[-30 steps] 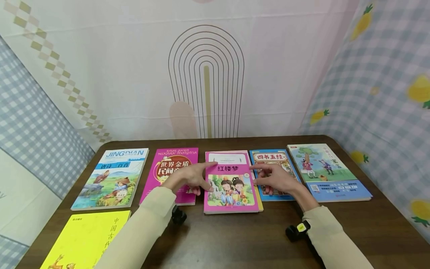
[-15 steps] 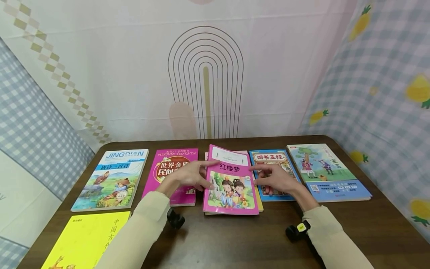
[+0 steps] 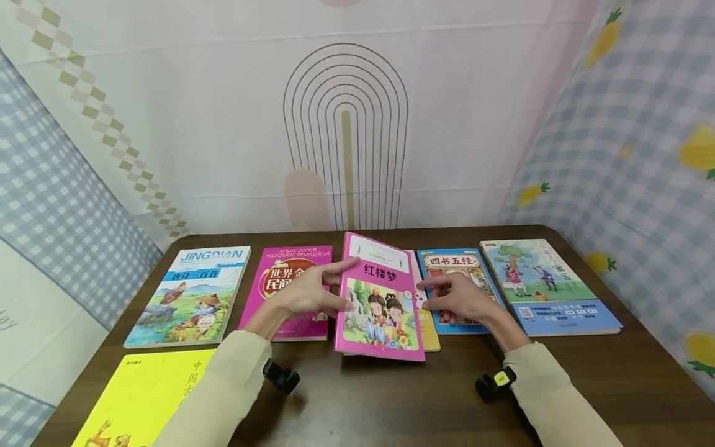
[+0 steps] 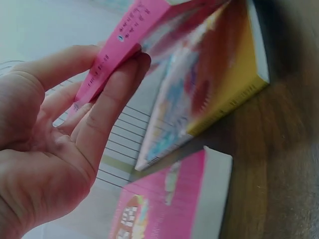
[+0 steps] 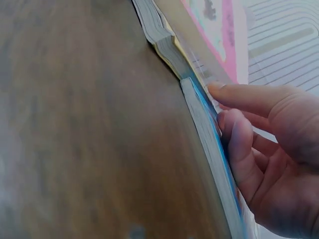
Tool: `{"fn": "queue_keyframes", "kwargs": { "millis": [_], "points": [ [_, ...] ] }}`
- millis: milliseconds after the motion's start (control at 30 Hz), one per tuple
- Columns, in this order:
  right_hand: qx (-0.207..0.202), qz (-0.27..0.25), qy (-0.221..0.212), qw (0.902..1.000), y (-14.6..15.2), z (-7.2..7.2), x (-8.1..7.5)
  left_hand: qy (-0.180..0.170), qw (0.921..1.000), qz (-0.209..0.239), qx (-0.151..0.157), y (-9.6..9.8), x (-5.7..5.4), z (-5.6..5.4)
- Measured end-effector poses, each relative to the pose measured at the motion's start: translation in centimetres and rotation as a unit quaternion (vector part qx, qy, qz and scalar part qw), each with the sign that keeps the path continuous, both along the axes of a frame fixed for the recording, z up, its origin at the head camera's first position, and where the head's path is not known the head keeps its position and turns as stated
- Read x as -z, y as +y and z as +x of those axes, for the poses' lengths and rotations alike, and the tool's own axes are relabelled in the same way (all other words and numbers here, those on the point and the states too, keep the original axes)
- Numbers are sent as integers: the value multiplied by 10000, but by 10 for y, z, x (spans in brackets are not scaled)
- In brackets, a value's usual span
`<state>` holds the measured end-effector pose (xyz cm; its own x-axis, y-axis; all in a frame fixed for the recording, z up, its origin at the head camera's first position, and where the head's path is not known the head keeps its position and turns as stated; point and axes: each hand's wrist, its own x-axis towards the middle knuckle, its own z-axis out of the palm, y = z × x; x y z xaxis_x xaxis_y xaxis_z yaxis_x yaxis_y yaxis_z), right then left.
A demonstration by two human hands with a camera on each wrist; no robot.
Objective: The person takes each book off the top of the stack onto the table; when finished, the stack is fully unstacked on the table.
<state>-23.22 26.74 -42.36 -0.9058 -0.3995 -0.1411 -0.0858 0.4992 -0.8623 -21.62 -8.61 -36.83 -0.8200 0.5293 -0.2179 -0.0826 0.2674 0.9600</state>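
My left hand (image 3: 307,290) grips a pink book (image 3: 382,304) by its left edge, thumb on the cover and fingers beneath. The book is lifted and tilted; its spine (image 4: 119,45) shows between thumb and fingers in the left wrist view. Below it lies a pink-and-yellow book (image 3: 429,332), mostly covered. My right hand (image 3: 460,297) is at that lower book's right edge and over the blue book (image 3: 452,261). Its fingers are loosely bent; in the right wrist view the thumb's tip is at the book's edge, and whether it touches cannot be told.
A magenta book (image 3: 315,329) lies left of centre, partly behind my left hand. Farther left are a blue-and-white landscape book (image 3: 190,298) and a yellow book (image 3: 145,391). A green-and-blue book (image 3: 550,288) is at the right. All lie on the dark wooden table (image 3: 385,410).
The pink book has risen off the lower book, tilting and shifting left with my left hand. More of the pink-and-yellow book shows. My right hand has stayed nearly still, now apart from the pink book.
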Motion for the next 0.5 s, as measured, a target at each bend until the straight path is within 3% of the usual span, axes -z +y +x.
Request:
{"fn": "queue_keyframes", "kwargs": {
  "millis": [200,500],
  "points": [
    [-103,247,278,9993,-3,0,-2,58,9995,268,145,-10,-17,11],
    [38,354,192,9992,-5,1,-1,155,9995,277,57,-25,-28,25]
  ]
}}
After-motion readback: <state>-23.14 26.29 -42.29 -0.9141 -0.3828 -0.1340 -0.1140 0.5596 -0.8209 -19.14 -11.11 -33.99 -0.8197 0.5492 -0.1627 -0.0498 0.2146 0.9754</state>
